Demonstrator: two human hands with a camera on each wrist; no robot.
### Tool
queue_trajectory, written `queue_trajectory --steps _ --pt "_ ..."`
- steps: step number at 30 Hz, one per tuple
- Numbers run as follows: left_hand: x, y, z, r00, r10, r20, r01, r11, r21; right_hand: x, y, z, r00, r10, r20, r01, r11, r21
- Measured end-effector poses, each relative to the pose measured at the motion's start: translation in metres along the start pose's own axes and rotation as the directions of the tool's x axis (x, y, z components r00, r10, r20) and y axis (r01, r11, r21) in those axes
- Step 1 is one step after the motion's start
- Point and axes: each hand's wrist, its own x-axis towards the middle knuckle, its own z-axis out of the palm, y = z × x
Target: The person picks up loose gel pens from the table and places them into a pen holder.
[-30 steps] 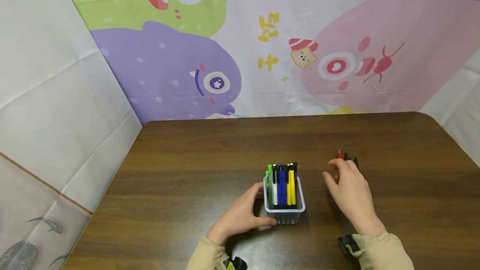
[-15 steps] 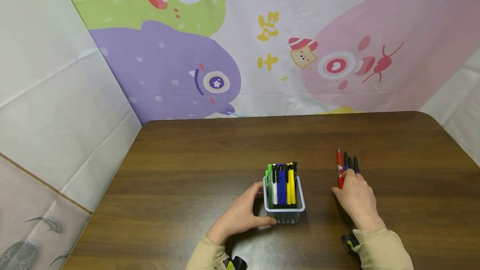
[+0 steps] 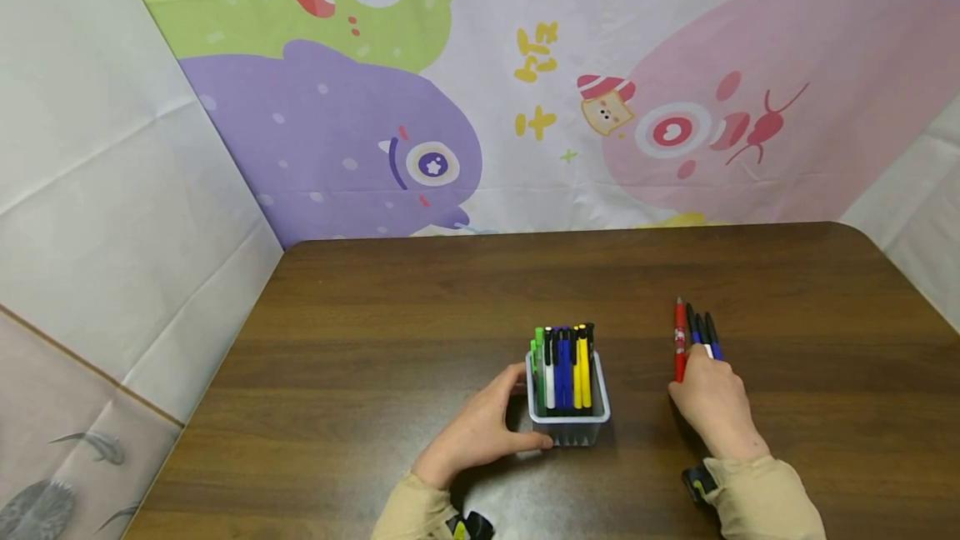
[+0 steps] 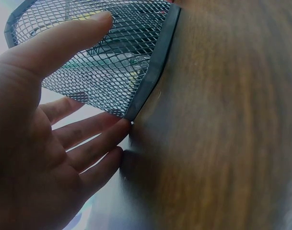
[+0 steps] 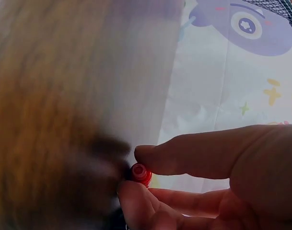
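In the head view, a mesh pen holder (image 3: pixel 572 432) with a pale-looking rim stands upright on the table, packed with green, white, blue, yellow and black pens. My left hand (image 3: pixel 480 432) holds it from the left, thumb at the near side and fingers at the far side; the left wrist view shows thumb and fingertips against its mesh (image 4: pixel 112 86). My right hand (image 3: pixel 711 402) is low over a red pen (image 3: pixel 680 336) and several dark-capped pens (image 3: pixel 703 332) lying on the table. In the right wrist view, its thumb and index finger pinch the end of the red pen (image 5: pixel 141 174).
The brown wooden table (image 3: pixel 390 315) reaches back to a cartoon-printed cloth (image 3: pixel 555 173). A white cloth wall (image 3: pixel 112 132) borders the left side. Dark wrist straps (image 3: pixel 697 483) show at both sleeves.
My right hand has moved toward the near side and down to the pens' near ends, uncovering more of them. The dark-capped pens have tilted slightly. My left hand and the pen holder stay put.
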Motion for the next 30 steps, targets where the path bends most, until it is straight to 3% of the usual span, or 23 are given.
queue_trajectory --steps 10,13,16,22,30 --pt "0.000 0.000 0.000 1.000 0.003 -0.006 -0.003 1.000 0.008 -0.001 -0.001 -0.001 0.999 0.039 -0.008 -0.039 0.999 0.014" --pt "0.000 0.000 0.000 1.000 0.003 -0.005 -0.003 1.000 0.009 -0.001 -0.003 -0.001 0.997 0.058 -0.056 -0.057 0.998 0.017" --pt "0.000 0.000 0.000 1.000 0.001 -0.004 -0.001 1.000 0.007 -0.004 -0.005 -0.002 0.986 0.048 -0.158 -0.047 0.999 0.013" --pt "0.000 0.000 0.000 1.000 0.006 -0.004 -0.006 1.000 0.007 -0.010 -0.009 -0.008 0.926 -0.032 -0.376 0.026 0.999 -0.022" --pt "0.000 0.000 0.000 1.000 0.002 -0.001 -0.002 1.000 0.010 -0.015 -0.015 -0.019 0.838 -0.085 -0.538 0.092 0.996 -0.014"
